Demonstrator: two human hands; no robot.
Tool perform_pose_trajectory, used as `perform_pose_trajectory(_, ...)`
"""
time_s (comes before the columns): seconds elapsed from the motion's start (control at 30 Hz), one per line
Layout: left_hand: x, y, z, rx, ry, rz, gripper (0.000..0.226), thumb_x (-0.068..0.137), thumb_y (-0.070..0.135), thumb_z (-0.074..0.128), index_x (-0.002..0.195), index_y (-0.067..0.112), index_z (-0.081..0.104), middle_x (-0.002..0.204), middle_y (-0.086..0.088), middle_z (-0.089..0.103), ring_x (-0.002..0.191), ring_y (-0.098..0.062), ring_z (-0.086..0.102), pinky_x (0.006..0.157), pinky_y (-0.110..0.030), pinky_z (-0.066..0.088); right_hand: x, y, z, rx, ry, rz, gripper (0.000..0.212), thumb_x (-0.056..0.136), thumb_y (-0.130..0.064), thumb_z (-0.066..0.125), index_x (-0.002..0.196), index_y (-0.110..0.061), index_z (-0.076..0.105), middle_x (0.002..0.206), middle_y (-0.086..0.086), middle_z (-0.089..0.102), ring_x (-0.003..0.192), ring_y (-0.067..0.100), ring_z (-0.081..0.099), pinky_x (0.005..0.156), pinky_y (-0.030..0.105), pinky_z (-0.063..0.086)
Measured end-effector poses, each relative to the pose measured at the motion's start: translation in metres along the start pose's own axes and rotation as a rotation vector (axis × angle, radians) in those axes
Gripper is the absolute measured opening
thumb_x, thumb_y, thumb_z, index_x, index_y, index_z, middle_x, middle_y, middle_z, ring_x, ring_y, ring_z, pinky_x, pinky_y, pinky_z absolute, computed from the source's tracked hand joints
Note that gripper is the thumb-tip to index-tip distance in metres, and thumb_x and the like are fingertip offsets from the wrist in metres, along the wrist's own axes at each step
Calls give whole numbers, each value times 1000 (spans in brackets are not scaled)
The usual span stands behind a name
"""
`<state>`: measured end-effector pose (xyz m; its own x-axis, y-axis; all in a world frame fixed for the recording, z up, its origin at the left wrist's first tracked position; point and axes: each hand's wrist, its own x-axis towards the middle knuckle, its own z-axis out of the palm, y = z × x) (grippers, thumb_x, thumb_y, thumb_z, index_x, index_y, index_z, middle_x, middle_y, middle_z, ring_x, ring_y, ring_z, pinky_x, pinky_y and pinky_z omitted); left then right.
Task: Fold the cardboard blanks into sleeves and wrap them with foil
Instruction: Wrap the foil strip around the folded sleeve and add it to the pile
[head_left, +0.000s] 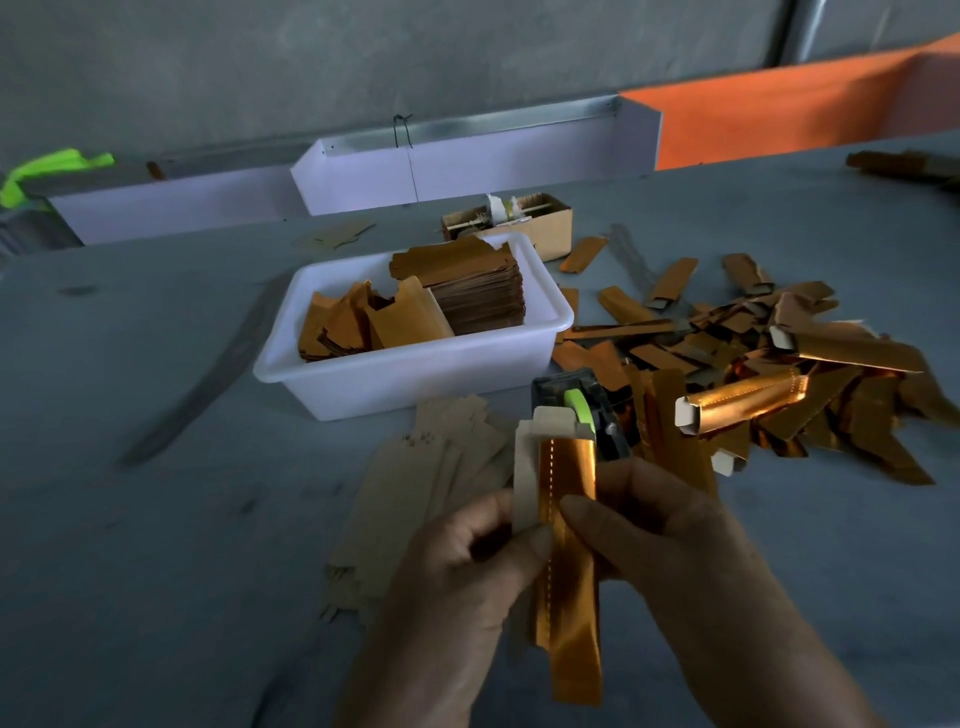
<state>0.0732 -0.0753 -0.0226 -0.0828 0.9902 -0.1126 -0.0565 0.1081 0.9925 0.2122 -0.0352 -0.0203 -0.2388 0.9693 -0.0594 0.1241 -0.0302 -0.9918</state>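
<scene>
Grey and flat, the big table (156, 519) fills most of the view, with a grey wall behind it. Near the front edge, both hands hold one cardboard sleeve (527, 467) up above the table. It is pale and stiff, folded into a long thin box shape. Shiny orange foil (571, 571) covers most of it, with a dotted line running down one side, and a loose strip hangs below the hands. The left hand (467, 587) pinches the bare cardboard edge and the foil with thumb and curled fingers. The right hand (670, 561) pinches the foil side, thumb on the front.

A white plastic tub (415, 374) sits behind. Inside it are a tall stack of brown blanks (467, 286) and some loose orange pieces. Flat pale blanks (415, 493) lie on the table under the hands. A messy pile of wrapped sleeves (753, 374) and foil scraps lies to the right. A small dark tool with a green wheel (582, 405) sits just behind the held sleeve.
</scene>
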Motion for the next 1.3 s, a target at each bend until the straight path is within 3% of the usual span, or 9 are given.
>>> perform_pose_trajectory(0.37,-2,2,6,90,270,43,10,70,18,76,75,26,77,72,1,74,68,-9,70,58,-15,51,3,1,4,38,35,-11,32,53,-54,61,75,-31,66,71,4,69,69,17,68,65,34,58)
perform_pose_trajectory(0.5,-3,-5,19,533,481,277,19,78,17,76,88,33,75,75,10,68,74,1,63,62,-6,45,5,5,7,-17,129,-19,17,65,-43,63,74,-29,66,70,7,68,73,26,67,71,46,57)
perform_pose_trajectory(0.57,-3,-3,27,833,494,364,21,77,10,73,92,24,77,77,4,63,75,-10,64,62,-19,49,6,6,8,-26,146,-20,21,65,-43,61,75,-26,66,70,11,67,75,32,66,72,51,56)
perform_pose_trajectory(0.67,-6,-5,44,1242,476,393,42,47,8,80,89,15,77,72,-3,60,79,-22,51,41,-25,44,6,6,8,-9,164,-33,12,71,-37,65,74,-25,66,69,12,66,73,31,66,69,46,58)
perform_pose_trajectory(0.8,-3,-8,55,1385,477,343,39,51,8,81,90,9,77,71,-3,61,77,-17,37,38,-22,41,6,9,7,28,161,11,10,79,-25,66,72,-19,66,65,6,65,67,24,64,61,33,58)
perform_pose_trajectory(0.97,-5,-5,60,1326,280,217,37,54,32,85,89,23,78,68,3,59,59,-13,59,36,-12,25,5,5,5,-77,139,30,50,58,-62,58,74,-15,64,68,7,66,68,22,64,63,36,57)
perform_pose_trajectory(1.1,-9,-9,53,1219,277,363,59,41,15,90,97,26,76,79,4,59,68,-14,63,45,-19,49,8,-3,-3,-153,181,-2,34,70,-45,62,78,-12,63,74,15,65,73,30,64,72,50,55)
perform_pose_trajectory(1.2,-7,-2,39,822,316,278,37,82,15,69,104,44,66,98,18,57,92,-2,59,77,-22,53,8,-7,-6,-65,159,1,33,75,-38,57,75,-5,58,74,24,57,78,40,59,74,54,52)
perform_pose_trajectory(1.3,-4,-3,23,356,224,37,15,84,19,68,76,31,72,69,10,70,62,-1,64,56,-18,50,6,-11,-8,64,120,61,31,81,-37,56,69,-9,55,69,22,47,73,38,55,77,48,54)
